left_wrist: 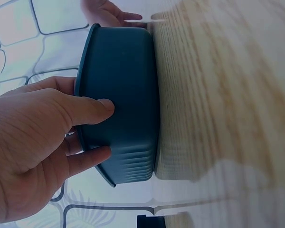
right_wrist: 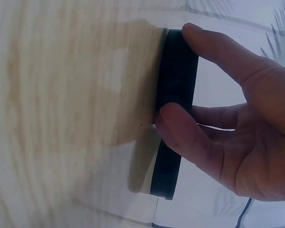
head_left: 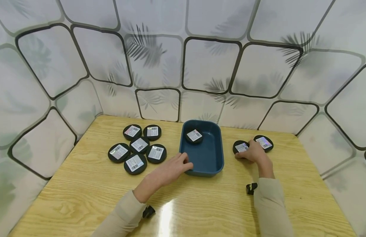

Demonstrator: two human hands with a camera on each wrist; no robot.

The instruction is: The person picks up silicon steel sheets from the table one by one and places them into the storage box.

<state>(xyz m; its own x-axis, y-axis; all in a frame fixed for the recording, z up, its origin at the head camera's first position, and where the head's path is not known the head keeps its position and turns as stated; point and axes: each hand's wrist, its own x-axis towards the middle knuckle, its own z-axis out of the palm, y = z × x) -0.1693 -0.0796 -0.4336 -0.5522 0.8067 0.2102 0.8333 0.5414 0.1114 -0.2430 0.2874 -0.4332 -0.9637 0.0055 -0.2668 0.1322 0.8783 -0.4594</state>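
My left hand [head_left: 171, 167] holds the near left corner of a dark blue plastic box [head_left: 205, 157]. In the left wrist view its thumb lies on the outer wall and other fingers go behind the rim. One black round disc-shaped container [head_left: 194, 135] with a white label sits inside the box at the far left. Right of the box, my right hand [head_left: 255, 152] pinches a similar black disc [head_left: 240, 146], flat at table level. Thumb and fingers are on its side in the right wrist view. Another black disc [head_left: 264, 143] lies just beyond that hand.
Several labelled black discs [head_left: 139, 144] form a cluster on the wooden table [head_left: 212, 204] left of the box. Behind the table and along both sides rises a patterned wall covering [head_left: 159, 65]. A small black device [head_left: 251, 188] is at each wrist.
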